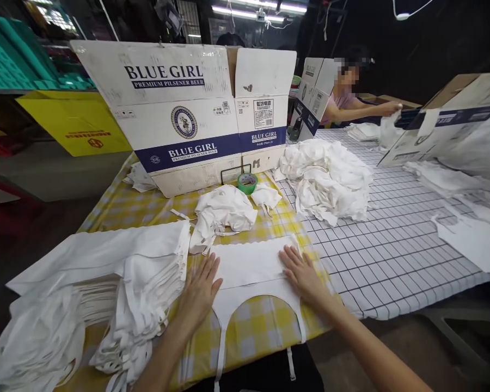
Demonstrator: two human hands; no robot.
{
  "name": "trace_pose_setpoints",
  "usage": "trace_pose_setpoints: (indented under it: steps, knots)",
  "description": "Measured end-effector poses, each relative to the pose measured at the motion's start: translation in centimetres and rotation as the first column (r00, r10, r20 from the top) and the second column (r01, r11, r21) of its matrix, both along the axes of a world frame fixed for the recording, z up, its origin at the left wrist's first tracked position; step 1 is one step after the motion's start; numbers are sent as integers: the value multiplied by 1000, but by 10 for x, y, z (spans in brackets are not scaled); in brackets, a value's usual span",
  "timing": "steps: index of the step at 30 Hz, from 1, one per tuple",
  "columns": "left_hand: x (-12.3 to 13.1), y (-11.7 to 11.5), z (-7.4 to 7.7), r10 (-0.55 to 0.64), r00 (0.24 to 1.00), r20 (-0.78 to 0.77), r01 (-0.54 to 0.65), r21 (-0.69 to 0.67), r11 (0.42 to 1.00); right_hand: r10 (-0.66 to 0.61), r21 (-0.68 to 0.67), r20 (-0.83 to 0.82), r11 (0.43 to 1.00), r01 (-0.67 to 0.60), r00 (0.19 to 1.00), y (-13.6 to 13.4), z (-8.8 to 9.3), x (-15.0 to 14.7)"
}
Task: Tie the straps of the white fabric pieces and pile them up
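A white strappy camisole top (251, 267) lies flat on the yellow checked tablecloth (249, 332), its straps hanging toward me over the table edge. My left hand (202, 286) rests flat by its left edge, fingers stretched out. On its right side my right hand (302, 272) lies flat with the fingers spread, touching the cloth. To the left stands a thick stack of white garments (147, 250) with many straps dangling. Just beyond the top sits a crumpled white garment (226, 209), and a smaller white piece (266, 197) is to its right.
A roll of green tape (247, 182) sits before an upright Blue Girl carton (188, 120). On the white grid tablecloth (351, 267) lies a large heap of white garments (326, 174). Across the table a person (347, 100) handles white cloth near another carton (445, 122). A yellow bag (73, 122) stands left.
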State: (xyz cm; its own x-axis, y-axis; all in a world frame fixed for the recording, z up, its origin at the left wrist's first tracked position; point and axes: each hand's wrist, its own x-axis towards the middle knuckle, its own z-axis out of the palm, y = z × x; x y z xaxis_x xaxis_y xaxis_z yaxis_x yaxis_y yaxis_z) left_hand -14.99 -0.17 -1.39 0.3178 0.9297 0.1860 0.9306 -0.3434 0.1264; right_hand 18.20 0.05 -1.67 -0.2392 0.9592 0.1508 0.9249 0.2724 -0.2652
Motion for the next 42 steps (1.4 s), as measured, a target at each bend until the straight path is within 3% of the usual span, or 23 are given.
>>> trace_pose_setpoints:
  steps: [2, 4, 6, 11, 15, 19, 24, 28, 35, 42]
  knots:
    - [-5, 0, 2, 63, 998, 18, -64, 29, 998, -195, -28, -167, 981, 193, 966, 10, 9, 17]
    - [-4, 1, 6, 181, 983, 26, -182, 58, 982, -405, -114, -301, 914, 389, 863, 24, 17, 33]
    - [2, 1, 11, 298, 954, -1, -297, 72, 952, -483, -210, -348, 876, 435, 804, 40, 20, 43]
    - [13, 1, 21, 340, 937, -84, -335, 75, 939, -490, -313, -352, 865, 393, 797, 63, 19, 41]
    - [12, 1, 24, 330, 940, -83, -324, 74, 943, -513, -332, -352, 850, 408, 783, 66, 18, 28]
    - [7, 1, 21, 415, 905, -91, -410, 73, 909, -519, -332, -352, 847, 414, 779, 67, 16, 23]
    - [10, 5, 22, 477, 871, -120, -479, 11, 878, -493, -385, -398, 855, 347, 773, 75, 21, 30]
    - [20, 19, 28, 518, 850, -93, -520, 5, 854, -530, -425, -388, 829, 363, 754, 82, 22, 36]
    - [6, 40, 25, 489, 872, 33, -480, -139, 866, -529, -374, -315, 832, 409, 788, 83, 15, 17]
    - [-5, 39, 18, 549, 834, 49, -541, -111, 833, -525, -270, -231, 844, 464, 819, 78, 19, 13]
